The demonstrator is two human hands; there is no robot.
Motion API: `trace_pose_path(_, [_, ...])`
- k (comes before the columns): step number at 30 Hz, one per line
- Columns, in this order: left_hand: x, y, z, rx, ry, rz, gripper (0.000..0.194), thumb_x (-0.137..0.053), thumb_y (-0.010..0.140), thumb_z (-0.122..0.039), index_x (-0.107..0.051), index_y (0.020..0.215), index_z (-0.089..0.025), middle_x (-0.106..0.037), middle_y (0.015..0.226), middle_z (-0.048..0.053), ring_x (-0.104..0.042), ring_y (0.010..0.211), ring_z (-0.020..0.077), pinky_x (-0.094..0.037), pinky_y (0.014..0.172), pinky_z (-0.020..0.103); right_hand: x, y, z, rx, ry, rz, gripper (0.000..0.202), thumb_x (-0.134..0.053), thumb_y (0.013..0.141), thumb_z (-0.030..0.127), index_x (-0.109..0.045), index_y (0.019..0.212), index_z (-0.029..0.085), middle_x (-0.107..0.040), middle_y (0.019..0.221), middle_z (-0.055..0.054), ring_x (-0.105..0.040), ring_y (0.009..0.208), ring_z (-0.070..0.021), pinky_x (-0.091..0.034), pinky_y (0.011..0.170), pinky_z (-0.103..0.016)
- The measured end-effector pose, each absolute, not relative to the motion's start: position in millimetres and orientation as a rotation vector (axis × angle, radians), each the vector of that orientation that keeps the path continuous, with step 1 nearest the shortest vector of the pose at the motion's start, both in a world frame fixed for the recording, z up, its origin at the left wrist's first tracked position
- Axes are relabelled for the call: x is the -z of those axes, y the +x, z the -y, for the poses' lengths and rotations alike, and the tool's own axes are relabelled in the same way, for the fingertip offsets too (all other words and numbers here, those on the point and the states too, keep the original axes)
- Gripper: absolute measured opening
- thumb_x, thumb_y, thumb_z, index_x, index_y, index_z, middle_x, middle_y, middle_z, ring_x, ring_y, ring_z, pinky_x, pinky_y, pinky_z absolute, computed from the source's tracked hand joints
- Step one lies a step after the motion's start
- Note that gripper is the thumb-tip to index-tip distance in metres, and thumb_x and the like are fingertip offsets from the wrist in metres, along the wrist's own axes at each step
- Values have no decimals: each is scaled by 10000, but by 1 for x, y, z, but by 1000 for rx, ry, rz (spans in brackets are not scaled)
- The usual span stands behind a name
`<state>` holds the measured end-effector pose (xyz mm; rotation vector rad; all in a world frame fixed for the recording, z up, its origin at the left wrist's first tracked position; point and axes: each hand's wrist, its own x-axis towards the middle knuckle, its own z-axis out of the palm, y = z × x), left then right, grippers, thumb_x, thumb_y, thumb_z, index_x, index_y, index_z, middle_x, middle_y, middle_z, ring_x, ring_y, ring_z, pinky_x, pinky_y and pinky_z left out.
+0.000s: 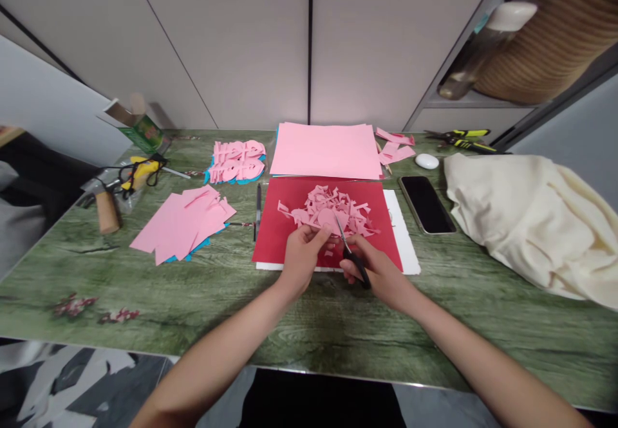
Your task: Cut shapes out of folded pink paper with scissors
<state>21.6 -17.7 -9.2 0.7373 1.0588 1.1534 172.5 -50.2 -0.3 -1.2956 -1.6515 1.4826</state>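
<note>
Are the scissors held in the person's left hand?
No, the right hand holds the black-handled scissors, while the left hand pinches a pink paper piece.

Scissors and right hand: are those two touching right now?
Touching. The head view shows it: the fingers of the right hand close around the handle end of the scissors.

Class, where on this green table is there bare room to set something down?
Front left, bounded by the pink sheets, left forearm and front edge of the table; front right, between the right forearm and the phone and cream cloth. The red sheet is crowded: scraps, scissors, left hand and right hand cluster there.
</note>
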Motion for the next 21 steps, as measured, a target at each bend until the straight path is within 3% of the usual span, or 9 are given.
trace_pose_path(14, [9, 16, 10, -961, 472, -903, 208, -718, 657, -284, -598, 676, -116, -674, 661, 34, -629, 650, 107, -463, 646, 218, 5, 173, 50, -1555, -1273, 1569, 246, -541, 845, 403, -436, 983, 228, -556, 650, 37, -546, 585, -125, -425, 578, -248])
trace_pose_path(21, [12, 21, 15, -1109, 647, -1010, 241, -694, 684, -332, -624, 690, -101, -672, 656, 49, -622, 624, 123, -470, 651, 250, 1, 174, 50, -1509, -1292, 1607, 245, -543, 846, 387, -444, 1004, 228, -549, 638, 41, -533, 581, -123, -414, 573, -242])
